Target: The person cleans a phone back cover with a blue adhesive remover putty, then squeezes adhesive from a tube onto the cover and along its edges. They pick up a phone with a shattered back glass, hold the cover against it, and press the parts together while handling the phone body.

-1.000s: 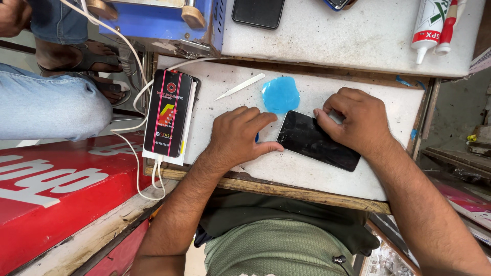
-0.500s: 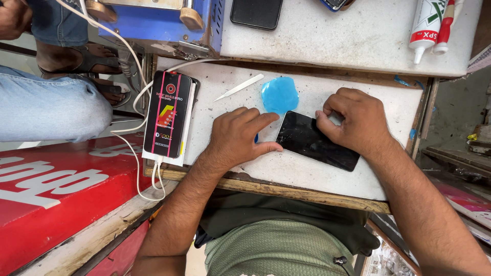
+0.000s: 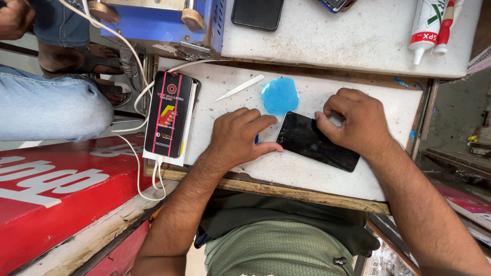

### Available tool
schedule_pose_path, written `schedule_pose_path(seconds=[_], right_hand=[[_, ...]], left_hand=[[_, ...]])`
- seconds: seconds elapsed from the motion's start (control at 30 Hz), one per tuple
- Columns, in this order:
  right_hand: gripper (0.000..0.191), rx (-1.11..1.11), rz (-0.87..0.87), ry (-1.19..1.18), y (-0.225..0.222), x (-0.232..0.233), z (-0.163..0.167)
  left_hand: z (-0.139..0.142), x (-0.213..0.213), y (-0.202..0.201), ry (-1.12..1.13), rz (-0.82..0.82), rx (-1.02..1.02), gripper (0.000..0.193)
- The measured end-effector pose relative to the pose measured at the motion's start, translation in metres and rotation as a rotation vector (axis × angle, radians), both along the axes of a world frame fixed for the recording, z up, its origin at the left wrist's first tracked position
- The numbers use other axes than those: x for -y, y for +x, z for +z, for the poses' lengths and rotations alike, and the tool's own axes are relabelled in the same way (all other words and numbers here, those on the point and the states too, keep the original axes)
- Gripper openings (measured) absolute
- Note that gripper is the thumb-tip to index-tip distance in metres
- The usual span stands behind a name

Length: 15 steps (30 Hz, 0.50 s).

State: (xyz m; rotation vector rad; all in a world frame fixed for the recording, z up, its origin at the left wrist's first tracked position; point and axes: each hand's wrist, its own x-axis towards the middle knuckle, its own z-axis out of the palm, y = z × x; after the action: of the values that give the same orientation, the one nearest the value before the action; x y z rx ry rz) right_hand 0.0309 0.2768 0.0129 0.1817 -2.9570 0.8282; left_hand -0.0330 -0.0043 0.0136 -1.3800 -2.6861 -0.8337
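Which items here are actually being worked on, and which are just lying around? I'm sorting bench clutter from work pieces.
In hand:
- dark phone, flat on the white worktop
- left hand, steadying its near end
- right hand, pinching at its far edge

Lying about:
- blue round pad, touching the phone's corner
- white pry stick
- boxed black device with white cable
- second phone
- glue tubes

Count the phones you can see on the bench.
3, perhaps 4: black phone under both hands, lit phone at left, dark phone at top, and a partly cut-off device at the edge.
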Motion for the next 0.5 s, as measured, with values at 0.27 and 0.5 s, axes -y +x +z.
schedule_pose_path(seconds=[0.27,0.5], right_hand=[[0.018,0.011,0.006,0.034,0.0007,0.0005,0.0004],[0.016,-0.013,0.002,-0.044,0.0021,0.0006,0.0031]], left_hand=[[-0.0021,-0.0003,0.0008,-0.001,0.003,0.015,0.067],[0.0001,0.0009,0.0014,-0.087,-0.004,0.014,0.061]])
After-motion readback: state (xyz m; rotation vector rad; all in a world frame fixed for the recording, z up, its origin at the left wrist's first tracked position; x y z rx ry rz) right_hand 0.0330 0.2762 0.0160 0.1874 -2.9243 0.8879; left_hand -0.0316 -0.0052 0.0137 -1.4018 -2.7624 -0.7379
